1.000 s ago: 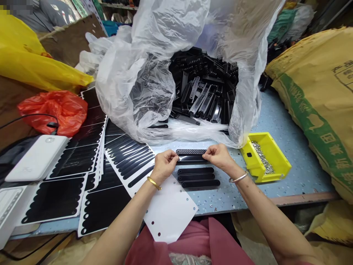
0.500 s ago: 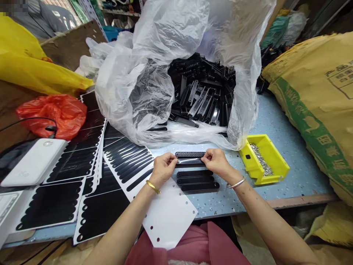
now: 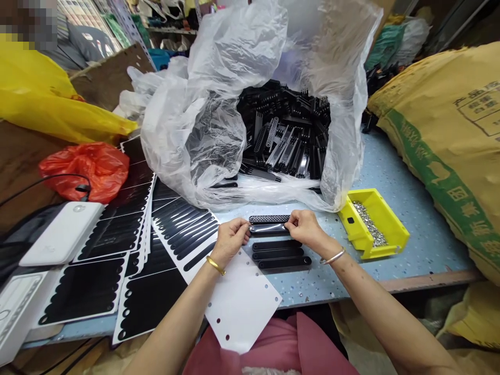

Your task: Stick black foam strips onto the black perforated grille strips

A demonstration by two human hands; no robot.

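A glossy black strip (image 3: 267, 228) with rounded ends lies between my hands, level over the table. At its left end is my left hand (image 3: 231, 237), thumb and forefinger pinched on the tip. My right hand (image 3: 307, 229) pinches the opposite end. Just beyond the strip is a black plastic bar (image 3: 269, 218) with a latticed face. Closer to me, several smooth black bars (image 3: 278, 254) lie side by side. A partly used sheet of black stickers (image 3: 191, 229) on white backing reaches under my left forearm.
A clear plastic bag (image 3: 167, 156) full of black plastic parts (image 3: 289, 140) stands behind my hands. To the right are a yellow bin (image 3: 394, 237) of small metal pieces and a large yellow sack (image 3: 449, 125). Sticker sheets (image 3: 84, 286), a white power bank (image 3: 62, 232) and a red bag (image 3: 88, 169) crowd the left.
My left fingers have shifted slightly at the strip's left end. My right hand keeps its pinch. The whole view has swung a little to the left.
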